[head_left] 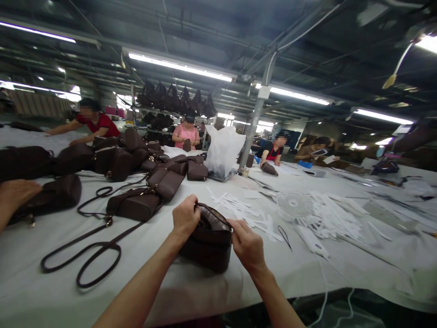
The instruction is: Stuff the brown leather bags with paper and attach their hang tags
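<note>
A dark brown handbag (208,248) stands on the pale-covered table in front of me, its top open and a light patterned lining showing. My left hand (186,216) is closed on the left end of its upper rim. On the right end of that rim, the fingers of my right hand (247,243) pinch the edge. Left of the bag lie more brown handbags (134,203), one with a long looped strap (99,246) spread over the cloth. A thin black loop (284,237) lies to the right of my right hand.
Brown bags (116,159) are heaped at the left, where another person's hand (18,193) rests. A white plastic bag (224,150) stands by a metal post (256,127). White strips (239,209) and a small white fan (295,205) lie rightward. Several people work behind.
</note>
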### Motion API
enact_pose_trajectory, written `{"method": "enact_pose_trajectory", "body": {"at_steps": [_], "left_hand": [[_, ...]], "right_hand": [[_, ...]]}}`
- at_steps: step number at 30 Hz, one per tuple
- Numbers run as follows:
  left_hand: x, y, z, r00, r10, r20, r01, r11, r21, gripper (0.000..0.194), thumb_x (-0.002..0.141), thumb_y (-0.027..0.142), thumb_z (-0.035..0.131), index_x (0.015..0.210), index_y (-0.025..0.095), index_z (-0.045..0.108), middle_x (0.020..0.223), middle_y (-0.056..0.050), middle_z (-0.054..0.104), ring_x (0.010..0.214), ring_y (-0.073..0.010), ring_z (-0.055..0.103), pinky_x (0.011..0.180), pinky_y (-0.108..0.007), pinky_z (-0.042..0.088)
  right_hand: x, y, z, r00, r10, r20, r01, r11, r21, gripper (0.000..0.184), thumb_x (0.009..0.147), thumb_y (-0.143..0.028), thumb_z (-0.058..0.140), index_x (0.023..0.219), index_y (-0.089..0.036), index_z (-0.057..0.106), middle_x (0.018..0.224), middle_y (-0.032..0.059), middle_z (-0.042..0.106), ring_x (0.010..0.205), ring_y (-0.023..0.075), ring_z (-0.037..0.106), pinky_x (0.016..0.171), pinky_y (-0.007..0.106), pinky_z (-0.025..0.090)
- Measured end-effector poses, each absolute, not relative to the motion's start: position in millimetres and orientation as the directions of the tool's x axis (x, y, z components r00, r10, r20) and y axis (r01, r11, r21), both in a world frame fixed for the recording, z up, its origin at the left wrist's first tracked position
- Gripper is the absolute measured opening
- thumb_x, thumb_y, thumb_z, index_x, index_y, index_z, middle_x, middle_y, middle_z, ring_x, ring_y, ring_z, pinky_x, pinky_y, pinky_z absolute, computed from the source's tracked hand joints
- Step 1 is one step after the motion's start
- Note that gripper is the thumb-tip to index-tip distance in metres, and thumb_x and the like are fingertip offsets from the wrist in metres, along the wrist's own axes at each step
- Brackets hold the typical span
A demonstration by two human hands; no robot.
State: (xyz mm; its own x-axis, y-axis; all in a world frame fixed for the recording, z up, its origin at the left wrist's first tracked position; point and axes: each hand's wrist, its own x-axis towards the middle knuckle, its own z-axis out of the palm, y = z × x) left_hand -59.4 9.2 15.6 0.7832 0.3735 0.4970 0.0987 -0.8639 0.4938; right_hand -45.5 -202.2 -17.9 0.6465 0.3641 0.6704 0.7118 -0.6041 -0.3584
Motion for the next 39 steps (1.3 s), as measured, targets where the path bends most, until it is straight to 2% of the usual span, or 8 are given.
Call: {"method": "enact_pose_trajectory", "body": {"at_steps": [5, 9, 14, 18, 21, 30, 36, 39], "left_hand": [[-52.7, 19.2, 11.9, 0.785, 0.437, 0.439, 0.010, -0.718, 0.696, 0.016, 0.083, 0.018, 0.043, 0.088, 0.021, 0.057, 0.076, -0.001, 0.063, 0.075, -0.0179, 0.058, 0.066, -0.026, 0.038], [-50.1, 27.7, 11.2, 0.797, 0.388, 0.463, -0.128, -0.640, 0.757, 0.011, 0.082, 0.021, 0.047, 0.088, 0.019, 0.055, 0.077, -0.001, 0.059, 0.074, -0.0163, 0.057, 0.069, -0.026, 0.043], [-80.3, 15.9, 12.4, 0.670, 0.267, 0.693, -0.151, -0.865, 0.479, 0.012, 0.084, 0.022, 0.051, 0.095, 0.018, 0.054, 0.088, -0.006, 0.059, 0.081, -0.0189, 0.057, 0.076, -0.031, 0.045], [-110.5, -19.1, 3.4, 0.662, -0.210, 0.719, -0.448, -0.880, 0.156, 0.024, 0.093, 0.020, 0.037, 0.085, 0.020, 0.060, 0.083, -0.007, 0.062, 0.080, -0.0182, 0.059, 0.077, -0.031, 0.046], [-113.0, -47.7, -6.2, 0.599, -0.425, 0.678, -0.601, -0.799, 0.030, 0.029, 0.091, 0.015, 0.038, 0.108, 0.018, 0.061, 0.108, -0.012, 0.065, 0.101, -0.0226, 0.058, 0.090, -0.038, 0.045], [-84.4, -76.5, -17.3, 0.695, -0.191, 0.693, -0.396, -0.907, 0.147, 0.017, 0.092, 0.022, 0.047, 0.095, 0.019, 0.063, 0.087, -0.006, 0.064, 0.086, -0.0223, 0.056, 0.081, -0.039, 0.041], [-83.7, -62.3, -19.0, 0.681, -0.156, 0.716, -0.423, -0.881, 0.211, 0.016, 0.090, 0.020, 0.050, 0.083, 0.019, 0.064, 0.082, -0.005, 0.064, 0.082, -0.0210, 0.055, 0.077, -0.038, 0.038], [-86.6, -60.1, -18.3, 0.686, -0.123, 0.717, -0.427, -0.866, 0.261, 0.017, 0.088, 0.017, 0.049, 0.084, 0.019, 0.065, 0.082, -0.005, 0.065, 0.082, -0.0205, 0.055, 0.078, -0.038, 0.037]], "right_hand": [[-40.1, -210.0, -5.9, 0.731, 0.403, 0.551, 0.679, -0.346, -0.647, 0.046, 0.080, -0.028, 0.059, 0.126, -0.024, 0.054, 0.103, 0.0063, 0.063, 0.067, 0.0149, 0.056, 0.059, 0.029, 0.051], [-32.1, -214.8, -16.8, 0.837, 0.415, 0.357, 0.502, -0.323, -0.802, 0.072, 0.066, -0.026, 0.070, 0.132, -0.022, 0.042, 0.119, 0.0095, 0.056, 0.088, 0.0195, 0.059, 0.055, 0.026, 0.049], [-36.6, -212.3, -33.0, 0.884, 0.355, 0.305, 0.449, -0.461, -0.765, 0.041, 0.072, -0.028, 0.065, 0.110, -0.021, 0.051, 0.089, 0.0032, 0.064, 0.080, 0.0205, 0.062, 0.070, 0.033, 0.051], [-49.1, -209.7, -32.4, 0.854, 0.298, 0.427, 0.509, -0.645, -0.570, 0.028, 0.080, -0.027, 0.055, 0.107, -0.019, 0.057, 0.083, 0.0058, 0.066, 0.074, 0.0224, 0.063, 0.070, 0.034, 0.048], [-56.1, -208.8, -26.0, 0.857, 0.245, 0.454, 0.485, -0.683, -0.546, 0.042, 0.083, -0.024, 0.046, 0.124, -0.017, 0.050, 0.074, 0.0053, 0.068, 0.070, 0.0235, 0.065, 0.065, 0.032, 0.047], [-66.1, -197.8, -4.9, 0.844, 0.206, 0.495, 0.496, -0.651, -0.575, 0.061, 0.081, -0.021, 0.043, 0.141, -0.014, 0.038, 0.074, 0.0051, 0.070, 0.068, 0.0254, 0.067, 0.061, 0.032, 0.050], [-61.6, -213.8, -26.3, 0.863, 0.197, 0.464, 0.497, -0.176, -0.850, 0.061, 0.084, -0.037, 0.056, 0.139, -0.019, 0.036, 0.079, 0.0016, 0.065, 0.065, 0.0184, 0.063, 0.058, 0.029, 0.054], [-53.5, -219.0, -53.0, 0.900, 0.135, 0.414, 0.430, -0.122, -0.895, 0.062, 0.076, -0.038, 0.066, 0.130, -0.021, 0.042, 0.096, 0.0063, 0.062, 0.082, 0.0216, 0.064, 0.062, 0.032, 0.055]]}}
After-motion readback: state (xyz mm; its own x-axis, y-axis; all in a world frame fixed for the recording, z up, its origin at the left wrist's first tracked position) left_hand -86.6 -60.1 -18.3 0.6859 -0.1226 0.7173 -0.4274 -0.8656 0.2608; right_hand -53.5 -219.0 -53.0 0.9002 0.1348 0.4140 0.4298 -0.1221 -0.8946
